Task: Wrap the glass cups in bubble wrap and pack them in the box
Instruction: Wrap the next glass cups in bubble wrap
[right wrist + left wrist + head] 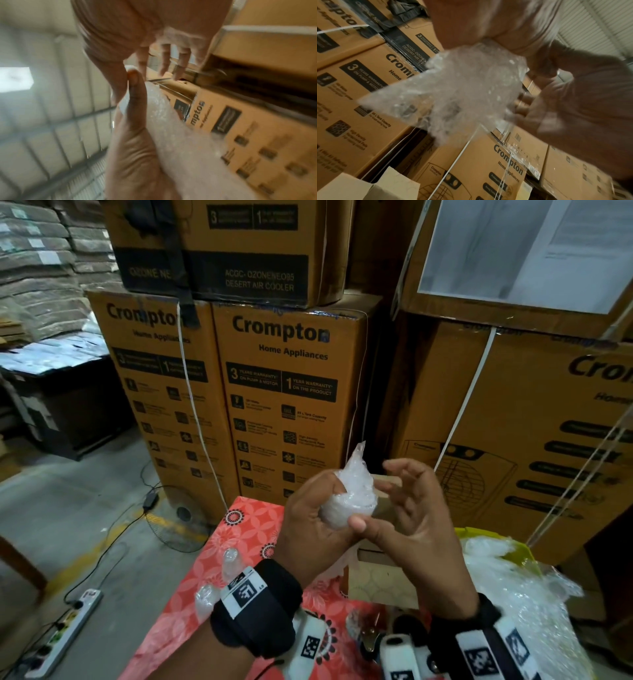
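Observation:
My left hand [317, 510] grips a bubble-wrapped cup [349, 494] held up above the table, thumb pressed into the wrap. A twisted tail of wrap sticks up from the bundle, and the glass inside is hidden. My right hand [407, 508] hovers beside it with fingers spread and loosely curved, its thumb tip touching the bundle's lower side. The left wrist view shows the bundle [471, 88] with the right hand [565, 101] next to it. Two bare glass cups [231, 556] stand at the table's left. A small open cardboard box [380, 577] sits under the hands.
The table carries a red floral cloth [239, 529]. Loose bubble wrap [513, 587] is heaped in a yellow bag at the right. Tall stacked appliance cartons [291, 392] stand close behind. A floor fan [178, 515] and a power strip [68, 635] lie on the floor at left.

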